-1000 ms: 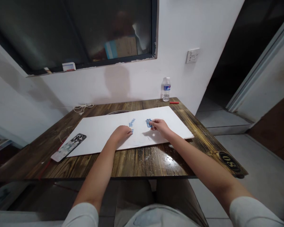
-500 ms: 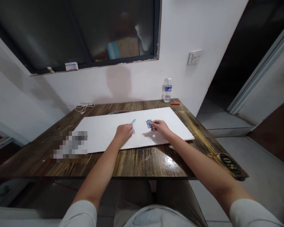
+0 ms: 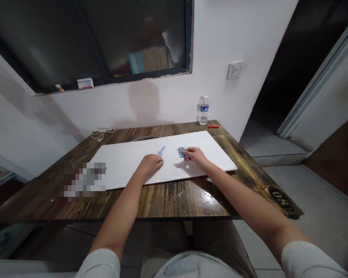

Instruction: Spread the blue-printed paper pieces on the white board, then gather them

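A white board [image 3: 124, 158] lies on the wooden table. Over its right part, my right hand [image 3: 195, 155] pinches a small blue-framed piece [image 3: 181, 152] with bars across it; what kind of thing it is, I cannot tell. My left hand [image 3: 150, 163] rests low over the board's middle, thumb and fingers pressed together. Something small and dark shows at its fingertips, too small to name. Just beyond those fingertips, small blue-outlined pieces [image 3: 162, 150] lie in a short slanting line on the board.
At the table's back right stand a water bottle [image 3: 203, 111] and a red pen-like stick [image 3: 213, 126]. A white cable [image 3: 102, 133] lies coiled at the back left. A round plaque [image 3: 280, 198] sits at the wooden table's [image 3: 179, 200] right front corner. A blurred patch covers the left side.
My left hand has drawn slightly left and towards me, uncovering more of the blue pieces. My right hand stays nearly in place, still pinching the blue-framed piece. The view shifted slightly.
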Motion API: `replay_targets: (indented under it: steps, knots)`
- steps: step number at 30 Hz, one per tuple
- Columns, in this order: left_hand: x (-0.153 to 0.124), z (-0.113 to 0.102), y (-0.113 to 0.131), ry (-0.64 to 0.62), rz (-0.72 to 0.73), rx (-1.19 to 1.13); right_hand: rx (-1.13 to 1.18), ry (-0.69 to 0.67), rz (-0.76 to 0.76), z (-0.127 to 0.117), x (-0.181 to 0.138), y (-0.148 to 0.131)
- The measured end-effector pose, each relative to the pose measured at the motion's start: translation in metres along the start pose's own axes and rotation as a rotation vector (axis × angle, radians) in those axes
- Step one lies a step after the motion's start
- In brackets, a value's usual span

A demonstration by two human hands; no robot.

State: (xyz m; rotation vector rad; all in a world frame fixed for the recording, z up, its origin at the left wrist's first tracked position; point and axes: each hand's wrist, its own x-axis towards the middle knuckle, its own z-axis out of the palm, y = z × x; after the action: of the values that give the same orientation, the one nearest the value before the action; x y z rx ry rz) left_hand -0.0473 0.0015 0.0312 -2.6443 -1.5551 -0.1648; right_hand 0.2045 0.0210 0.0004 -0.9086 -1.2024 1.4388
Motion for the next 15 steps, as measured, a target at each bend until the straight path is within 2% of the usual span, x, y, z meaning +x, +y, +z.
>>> replay_targets:
  steps: [3, 6, 8, 12, 15]
  knots:
    - [0.000, 0.000, 0.003, 0.083, -0.101, 0.030, -0.015, -0.022, 0.002, 0.000, -0.002, -0.002]
    - [-0.002, -0.002, 0.007, 0.291, -0.204, 0.049, -0.049, -0.042, 0.004, 0.001, -0.003, -0.003]
    - [-0.002, -0.002, 0.010, 0.432, -0.220, 0.057, -0.069, -0.055, 0.002, 0.003, -0.004, -0.002]
    - [-0.001, 0.000, 0.023, 0.666, -0.147, 0.052, -0.103, -0.116, 0.022, 0.009, -0.006, 0.001]
    - [0.001, 0.004, 0.039, 0.734, 0.001, -0.007, -0.107, -0.182, 0.066, 0.014, -0.008, 0.003]
